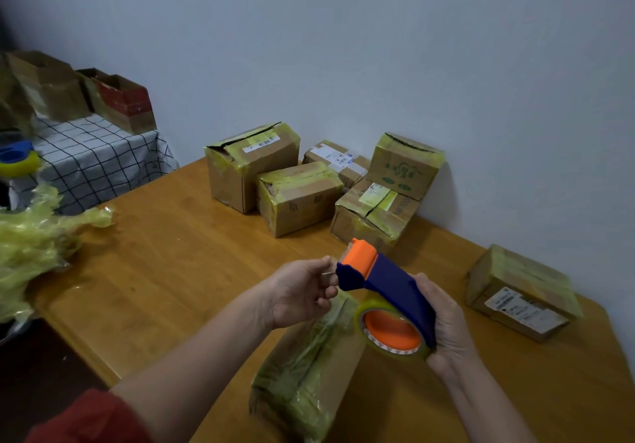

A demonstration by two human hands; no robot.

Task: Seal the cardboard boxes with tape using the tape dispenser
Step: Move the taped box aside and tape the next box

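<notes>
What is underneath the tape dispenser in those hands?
A cardboard box, wrapped in yellowish tape, lies on the table. The tape dispenser and left hand cover its far end.

Tape dispenser (385,281): blue body with an orange front, held above the tabletop (171,270), its yellowish tape roll (417,353) on an orange hub.
Right hand (446,325): curled round the dispenser's blue handle from the right.
Left hand (299,291): fingers (326,267) pinch the tape end (329,273) at the dispenser's front.
Near box (309,367): lies under both hands, its top covered in wrinkled yellowish tape.
Far boxes (299,195): a taped cluster against the wall.
Right box (522,291): alone, taped, with a white label.
Tape wad (34,246): crumpled, at the tabletop's left edge.
Checked cloth (96,160): carries open boxes (123,102) and a second dispenser (17,160).
</notes>
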